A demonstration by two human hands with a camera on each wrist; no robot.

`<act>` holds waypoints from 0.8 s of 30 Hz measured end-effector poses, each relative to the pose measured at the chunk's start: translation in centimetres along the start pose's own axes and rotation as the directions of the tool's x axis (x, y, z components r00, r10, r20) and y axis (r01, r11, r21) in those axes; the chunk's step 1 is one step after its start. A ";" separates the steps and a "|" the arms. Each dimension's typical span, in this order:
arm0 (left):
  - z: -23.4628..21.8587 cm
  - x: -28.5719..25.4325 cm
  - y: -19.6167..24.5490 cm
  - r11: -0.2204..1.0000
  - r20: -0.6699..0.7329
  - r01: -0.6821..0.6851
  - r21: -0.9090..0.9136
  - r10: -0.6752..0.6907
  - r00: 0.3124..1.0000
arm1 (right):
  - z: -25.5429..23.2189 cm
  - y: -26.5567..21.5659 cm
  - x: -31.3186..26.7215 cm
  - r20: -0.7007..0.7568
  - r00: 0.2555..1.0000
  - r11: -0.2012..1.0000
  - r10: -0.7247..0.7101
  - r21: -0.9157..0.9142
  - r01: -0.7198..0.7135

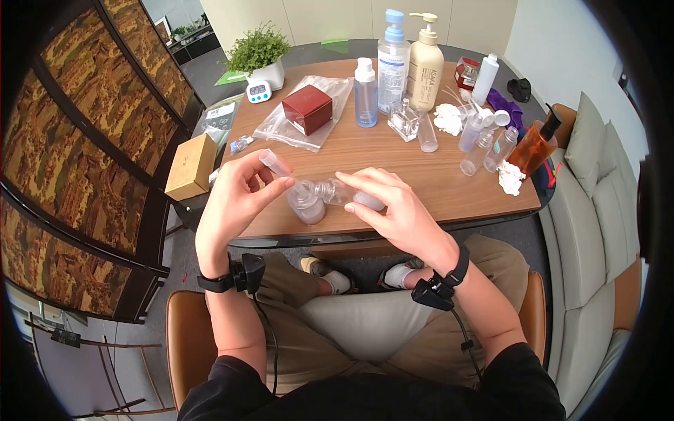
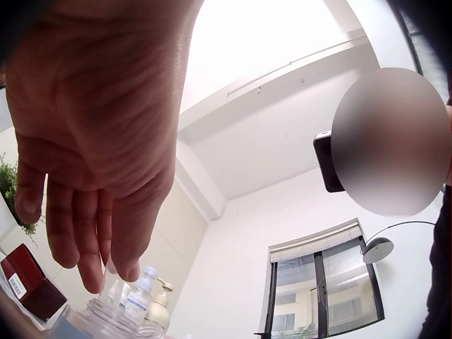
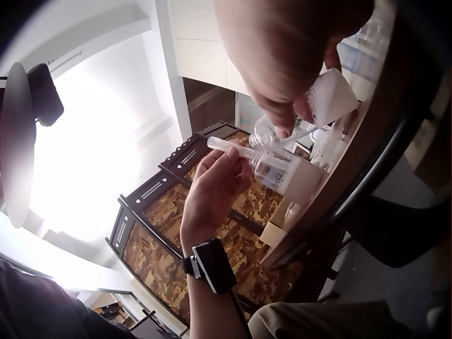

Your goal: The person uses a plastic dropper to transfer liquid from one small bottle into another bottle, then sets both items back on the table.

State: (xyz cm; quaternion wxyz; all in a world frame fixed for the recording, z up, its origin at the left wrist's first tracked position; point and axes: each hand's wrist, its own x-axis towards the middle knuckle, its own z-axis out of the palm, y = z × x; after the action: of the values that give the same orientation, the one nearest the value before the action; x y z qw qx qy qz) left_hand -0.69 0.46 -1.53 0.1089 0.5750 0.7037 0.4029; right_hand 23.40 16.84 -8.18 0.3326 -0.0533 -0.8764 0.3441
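My left hand [image 1: 235, 196] pinches a translucent tube [image 1: 275, 163] at the mouth of the standing bottle [image 1: 307, 208], near the table's [image 1: 442, 189] near edge; my right hand [image 1: 397, 207] grips the tilted bottle [image 1: 338, 191] just right. I'd keep the necks aligned and tip slowly.

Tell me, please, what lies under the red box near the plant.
The red box rests on a clear plastic bag, which spreads around it on the table. The part of the bag directly beneath is covered.
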 end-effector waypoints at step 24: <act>-0.3 -0.1 0.3 0.998 0.030 0.052 0.024 -0.053 0.998 | 0.2 0.1 -0.1 -0.021 0.999 0.999 -0.032 -0.014 0.031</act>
State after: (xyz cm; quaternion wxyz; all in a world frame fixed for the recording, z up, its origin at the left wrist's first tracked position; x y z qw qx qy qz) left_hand -0.65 0.25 -1.11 0.1235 0.5637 0.7215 0.3828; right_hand 23.31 16.75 -8.38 0.3469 -0.0453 -0.8758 0.3325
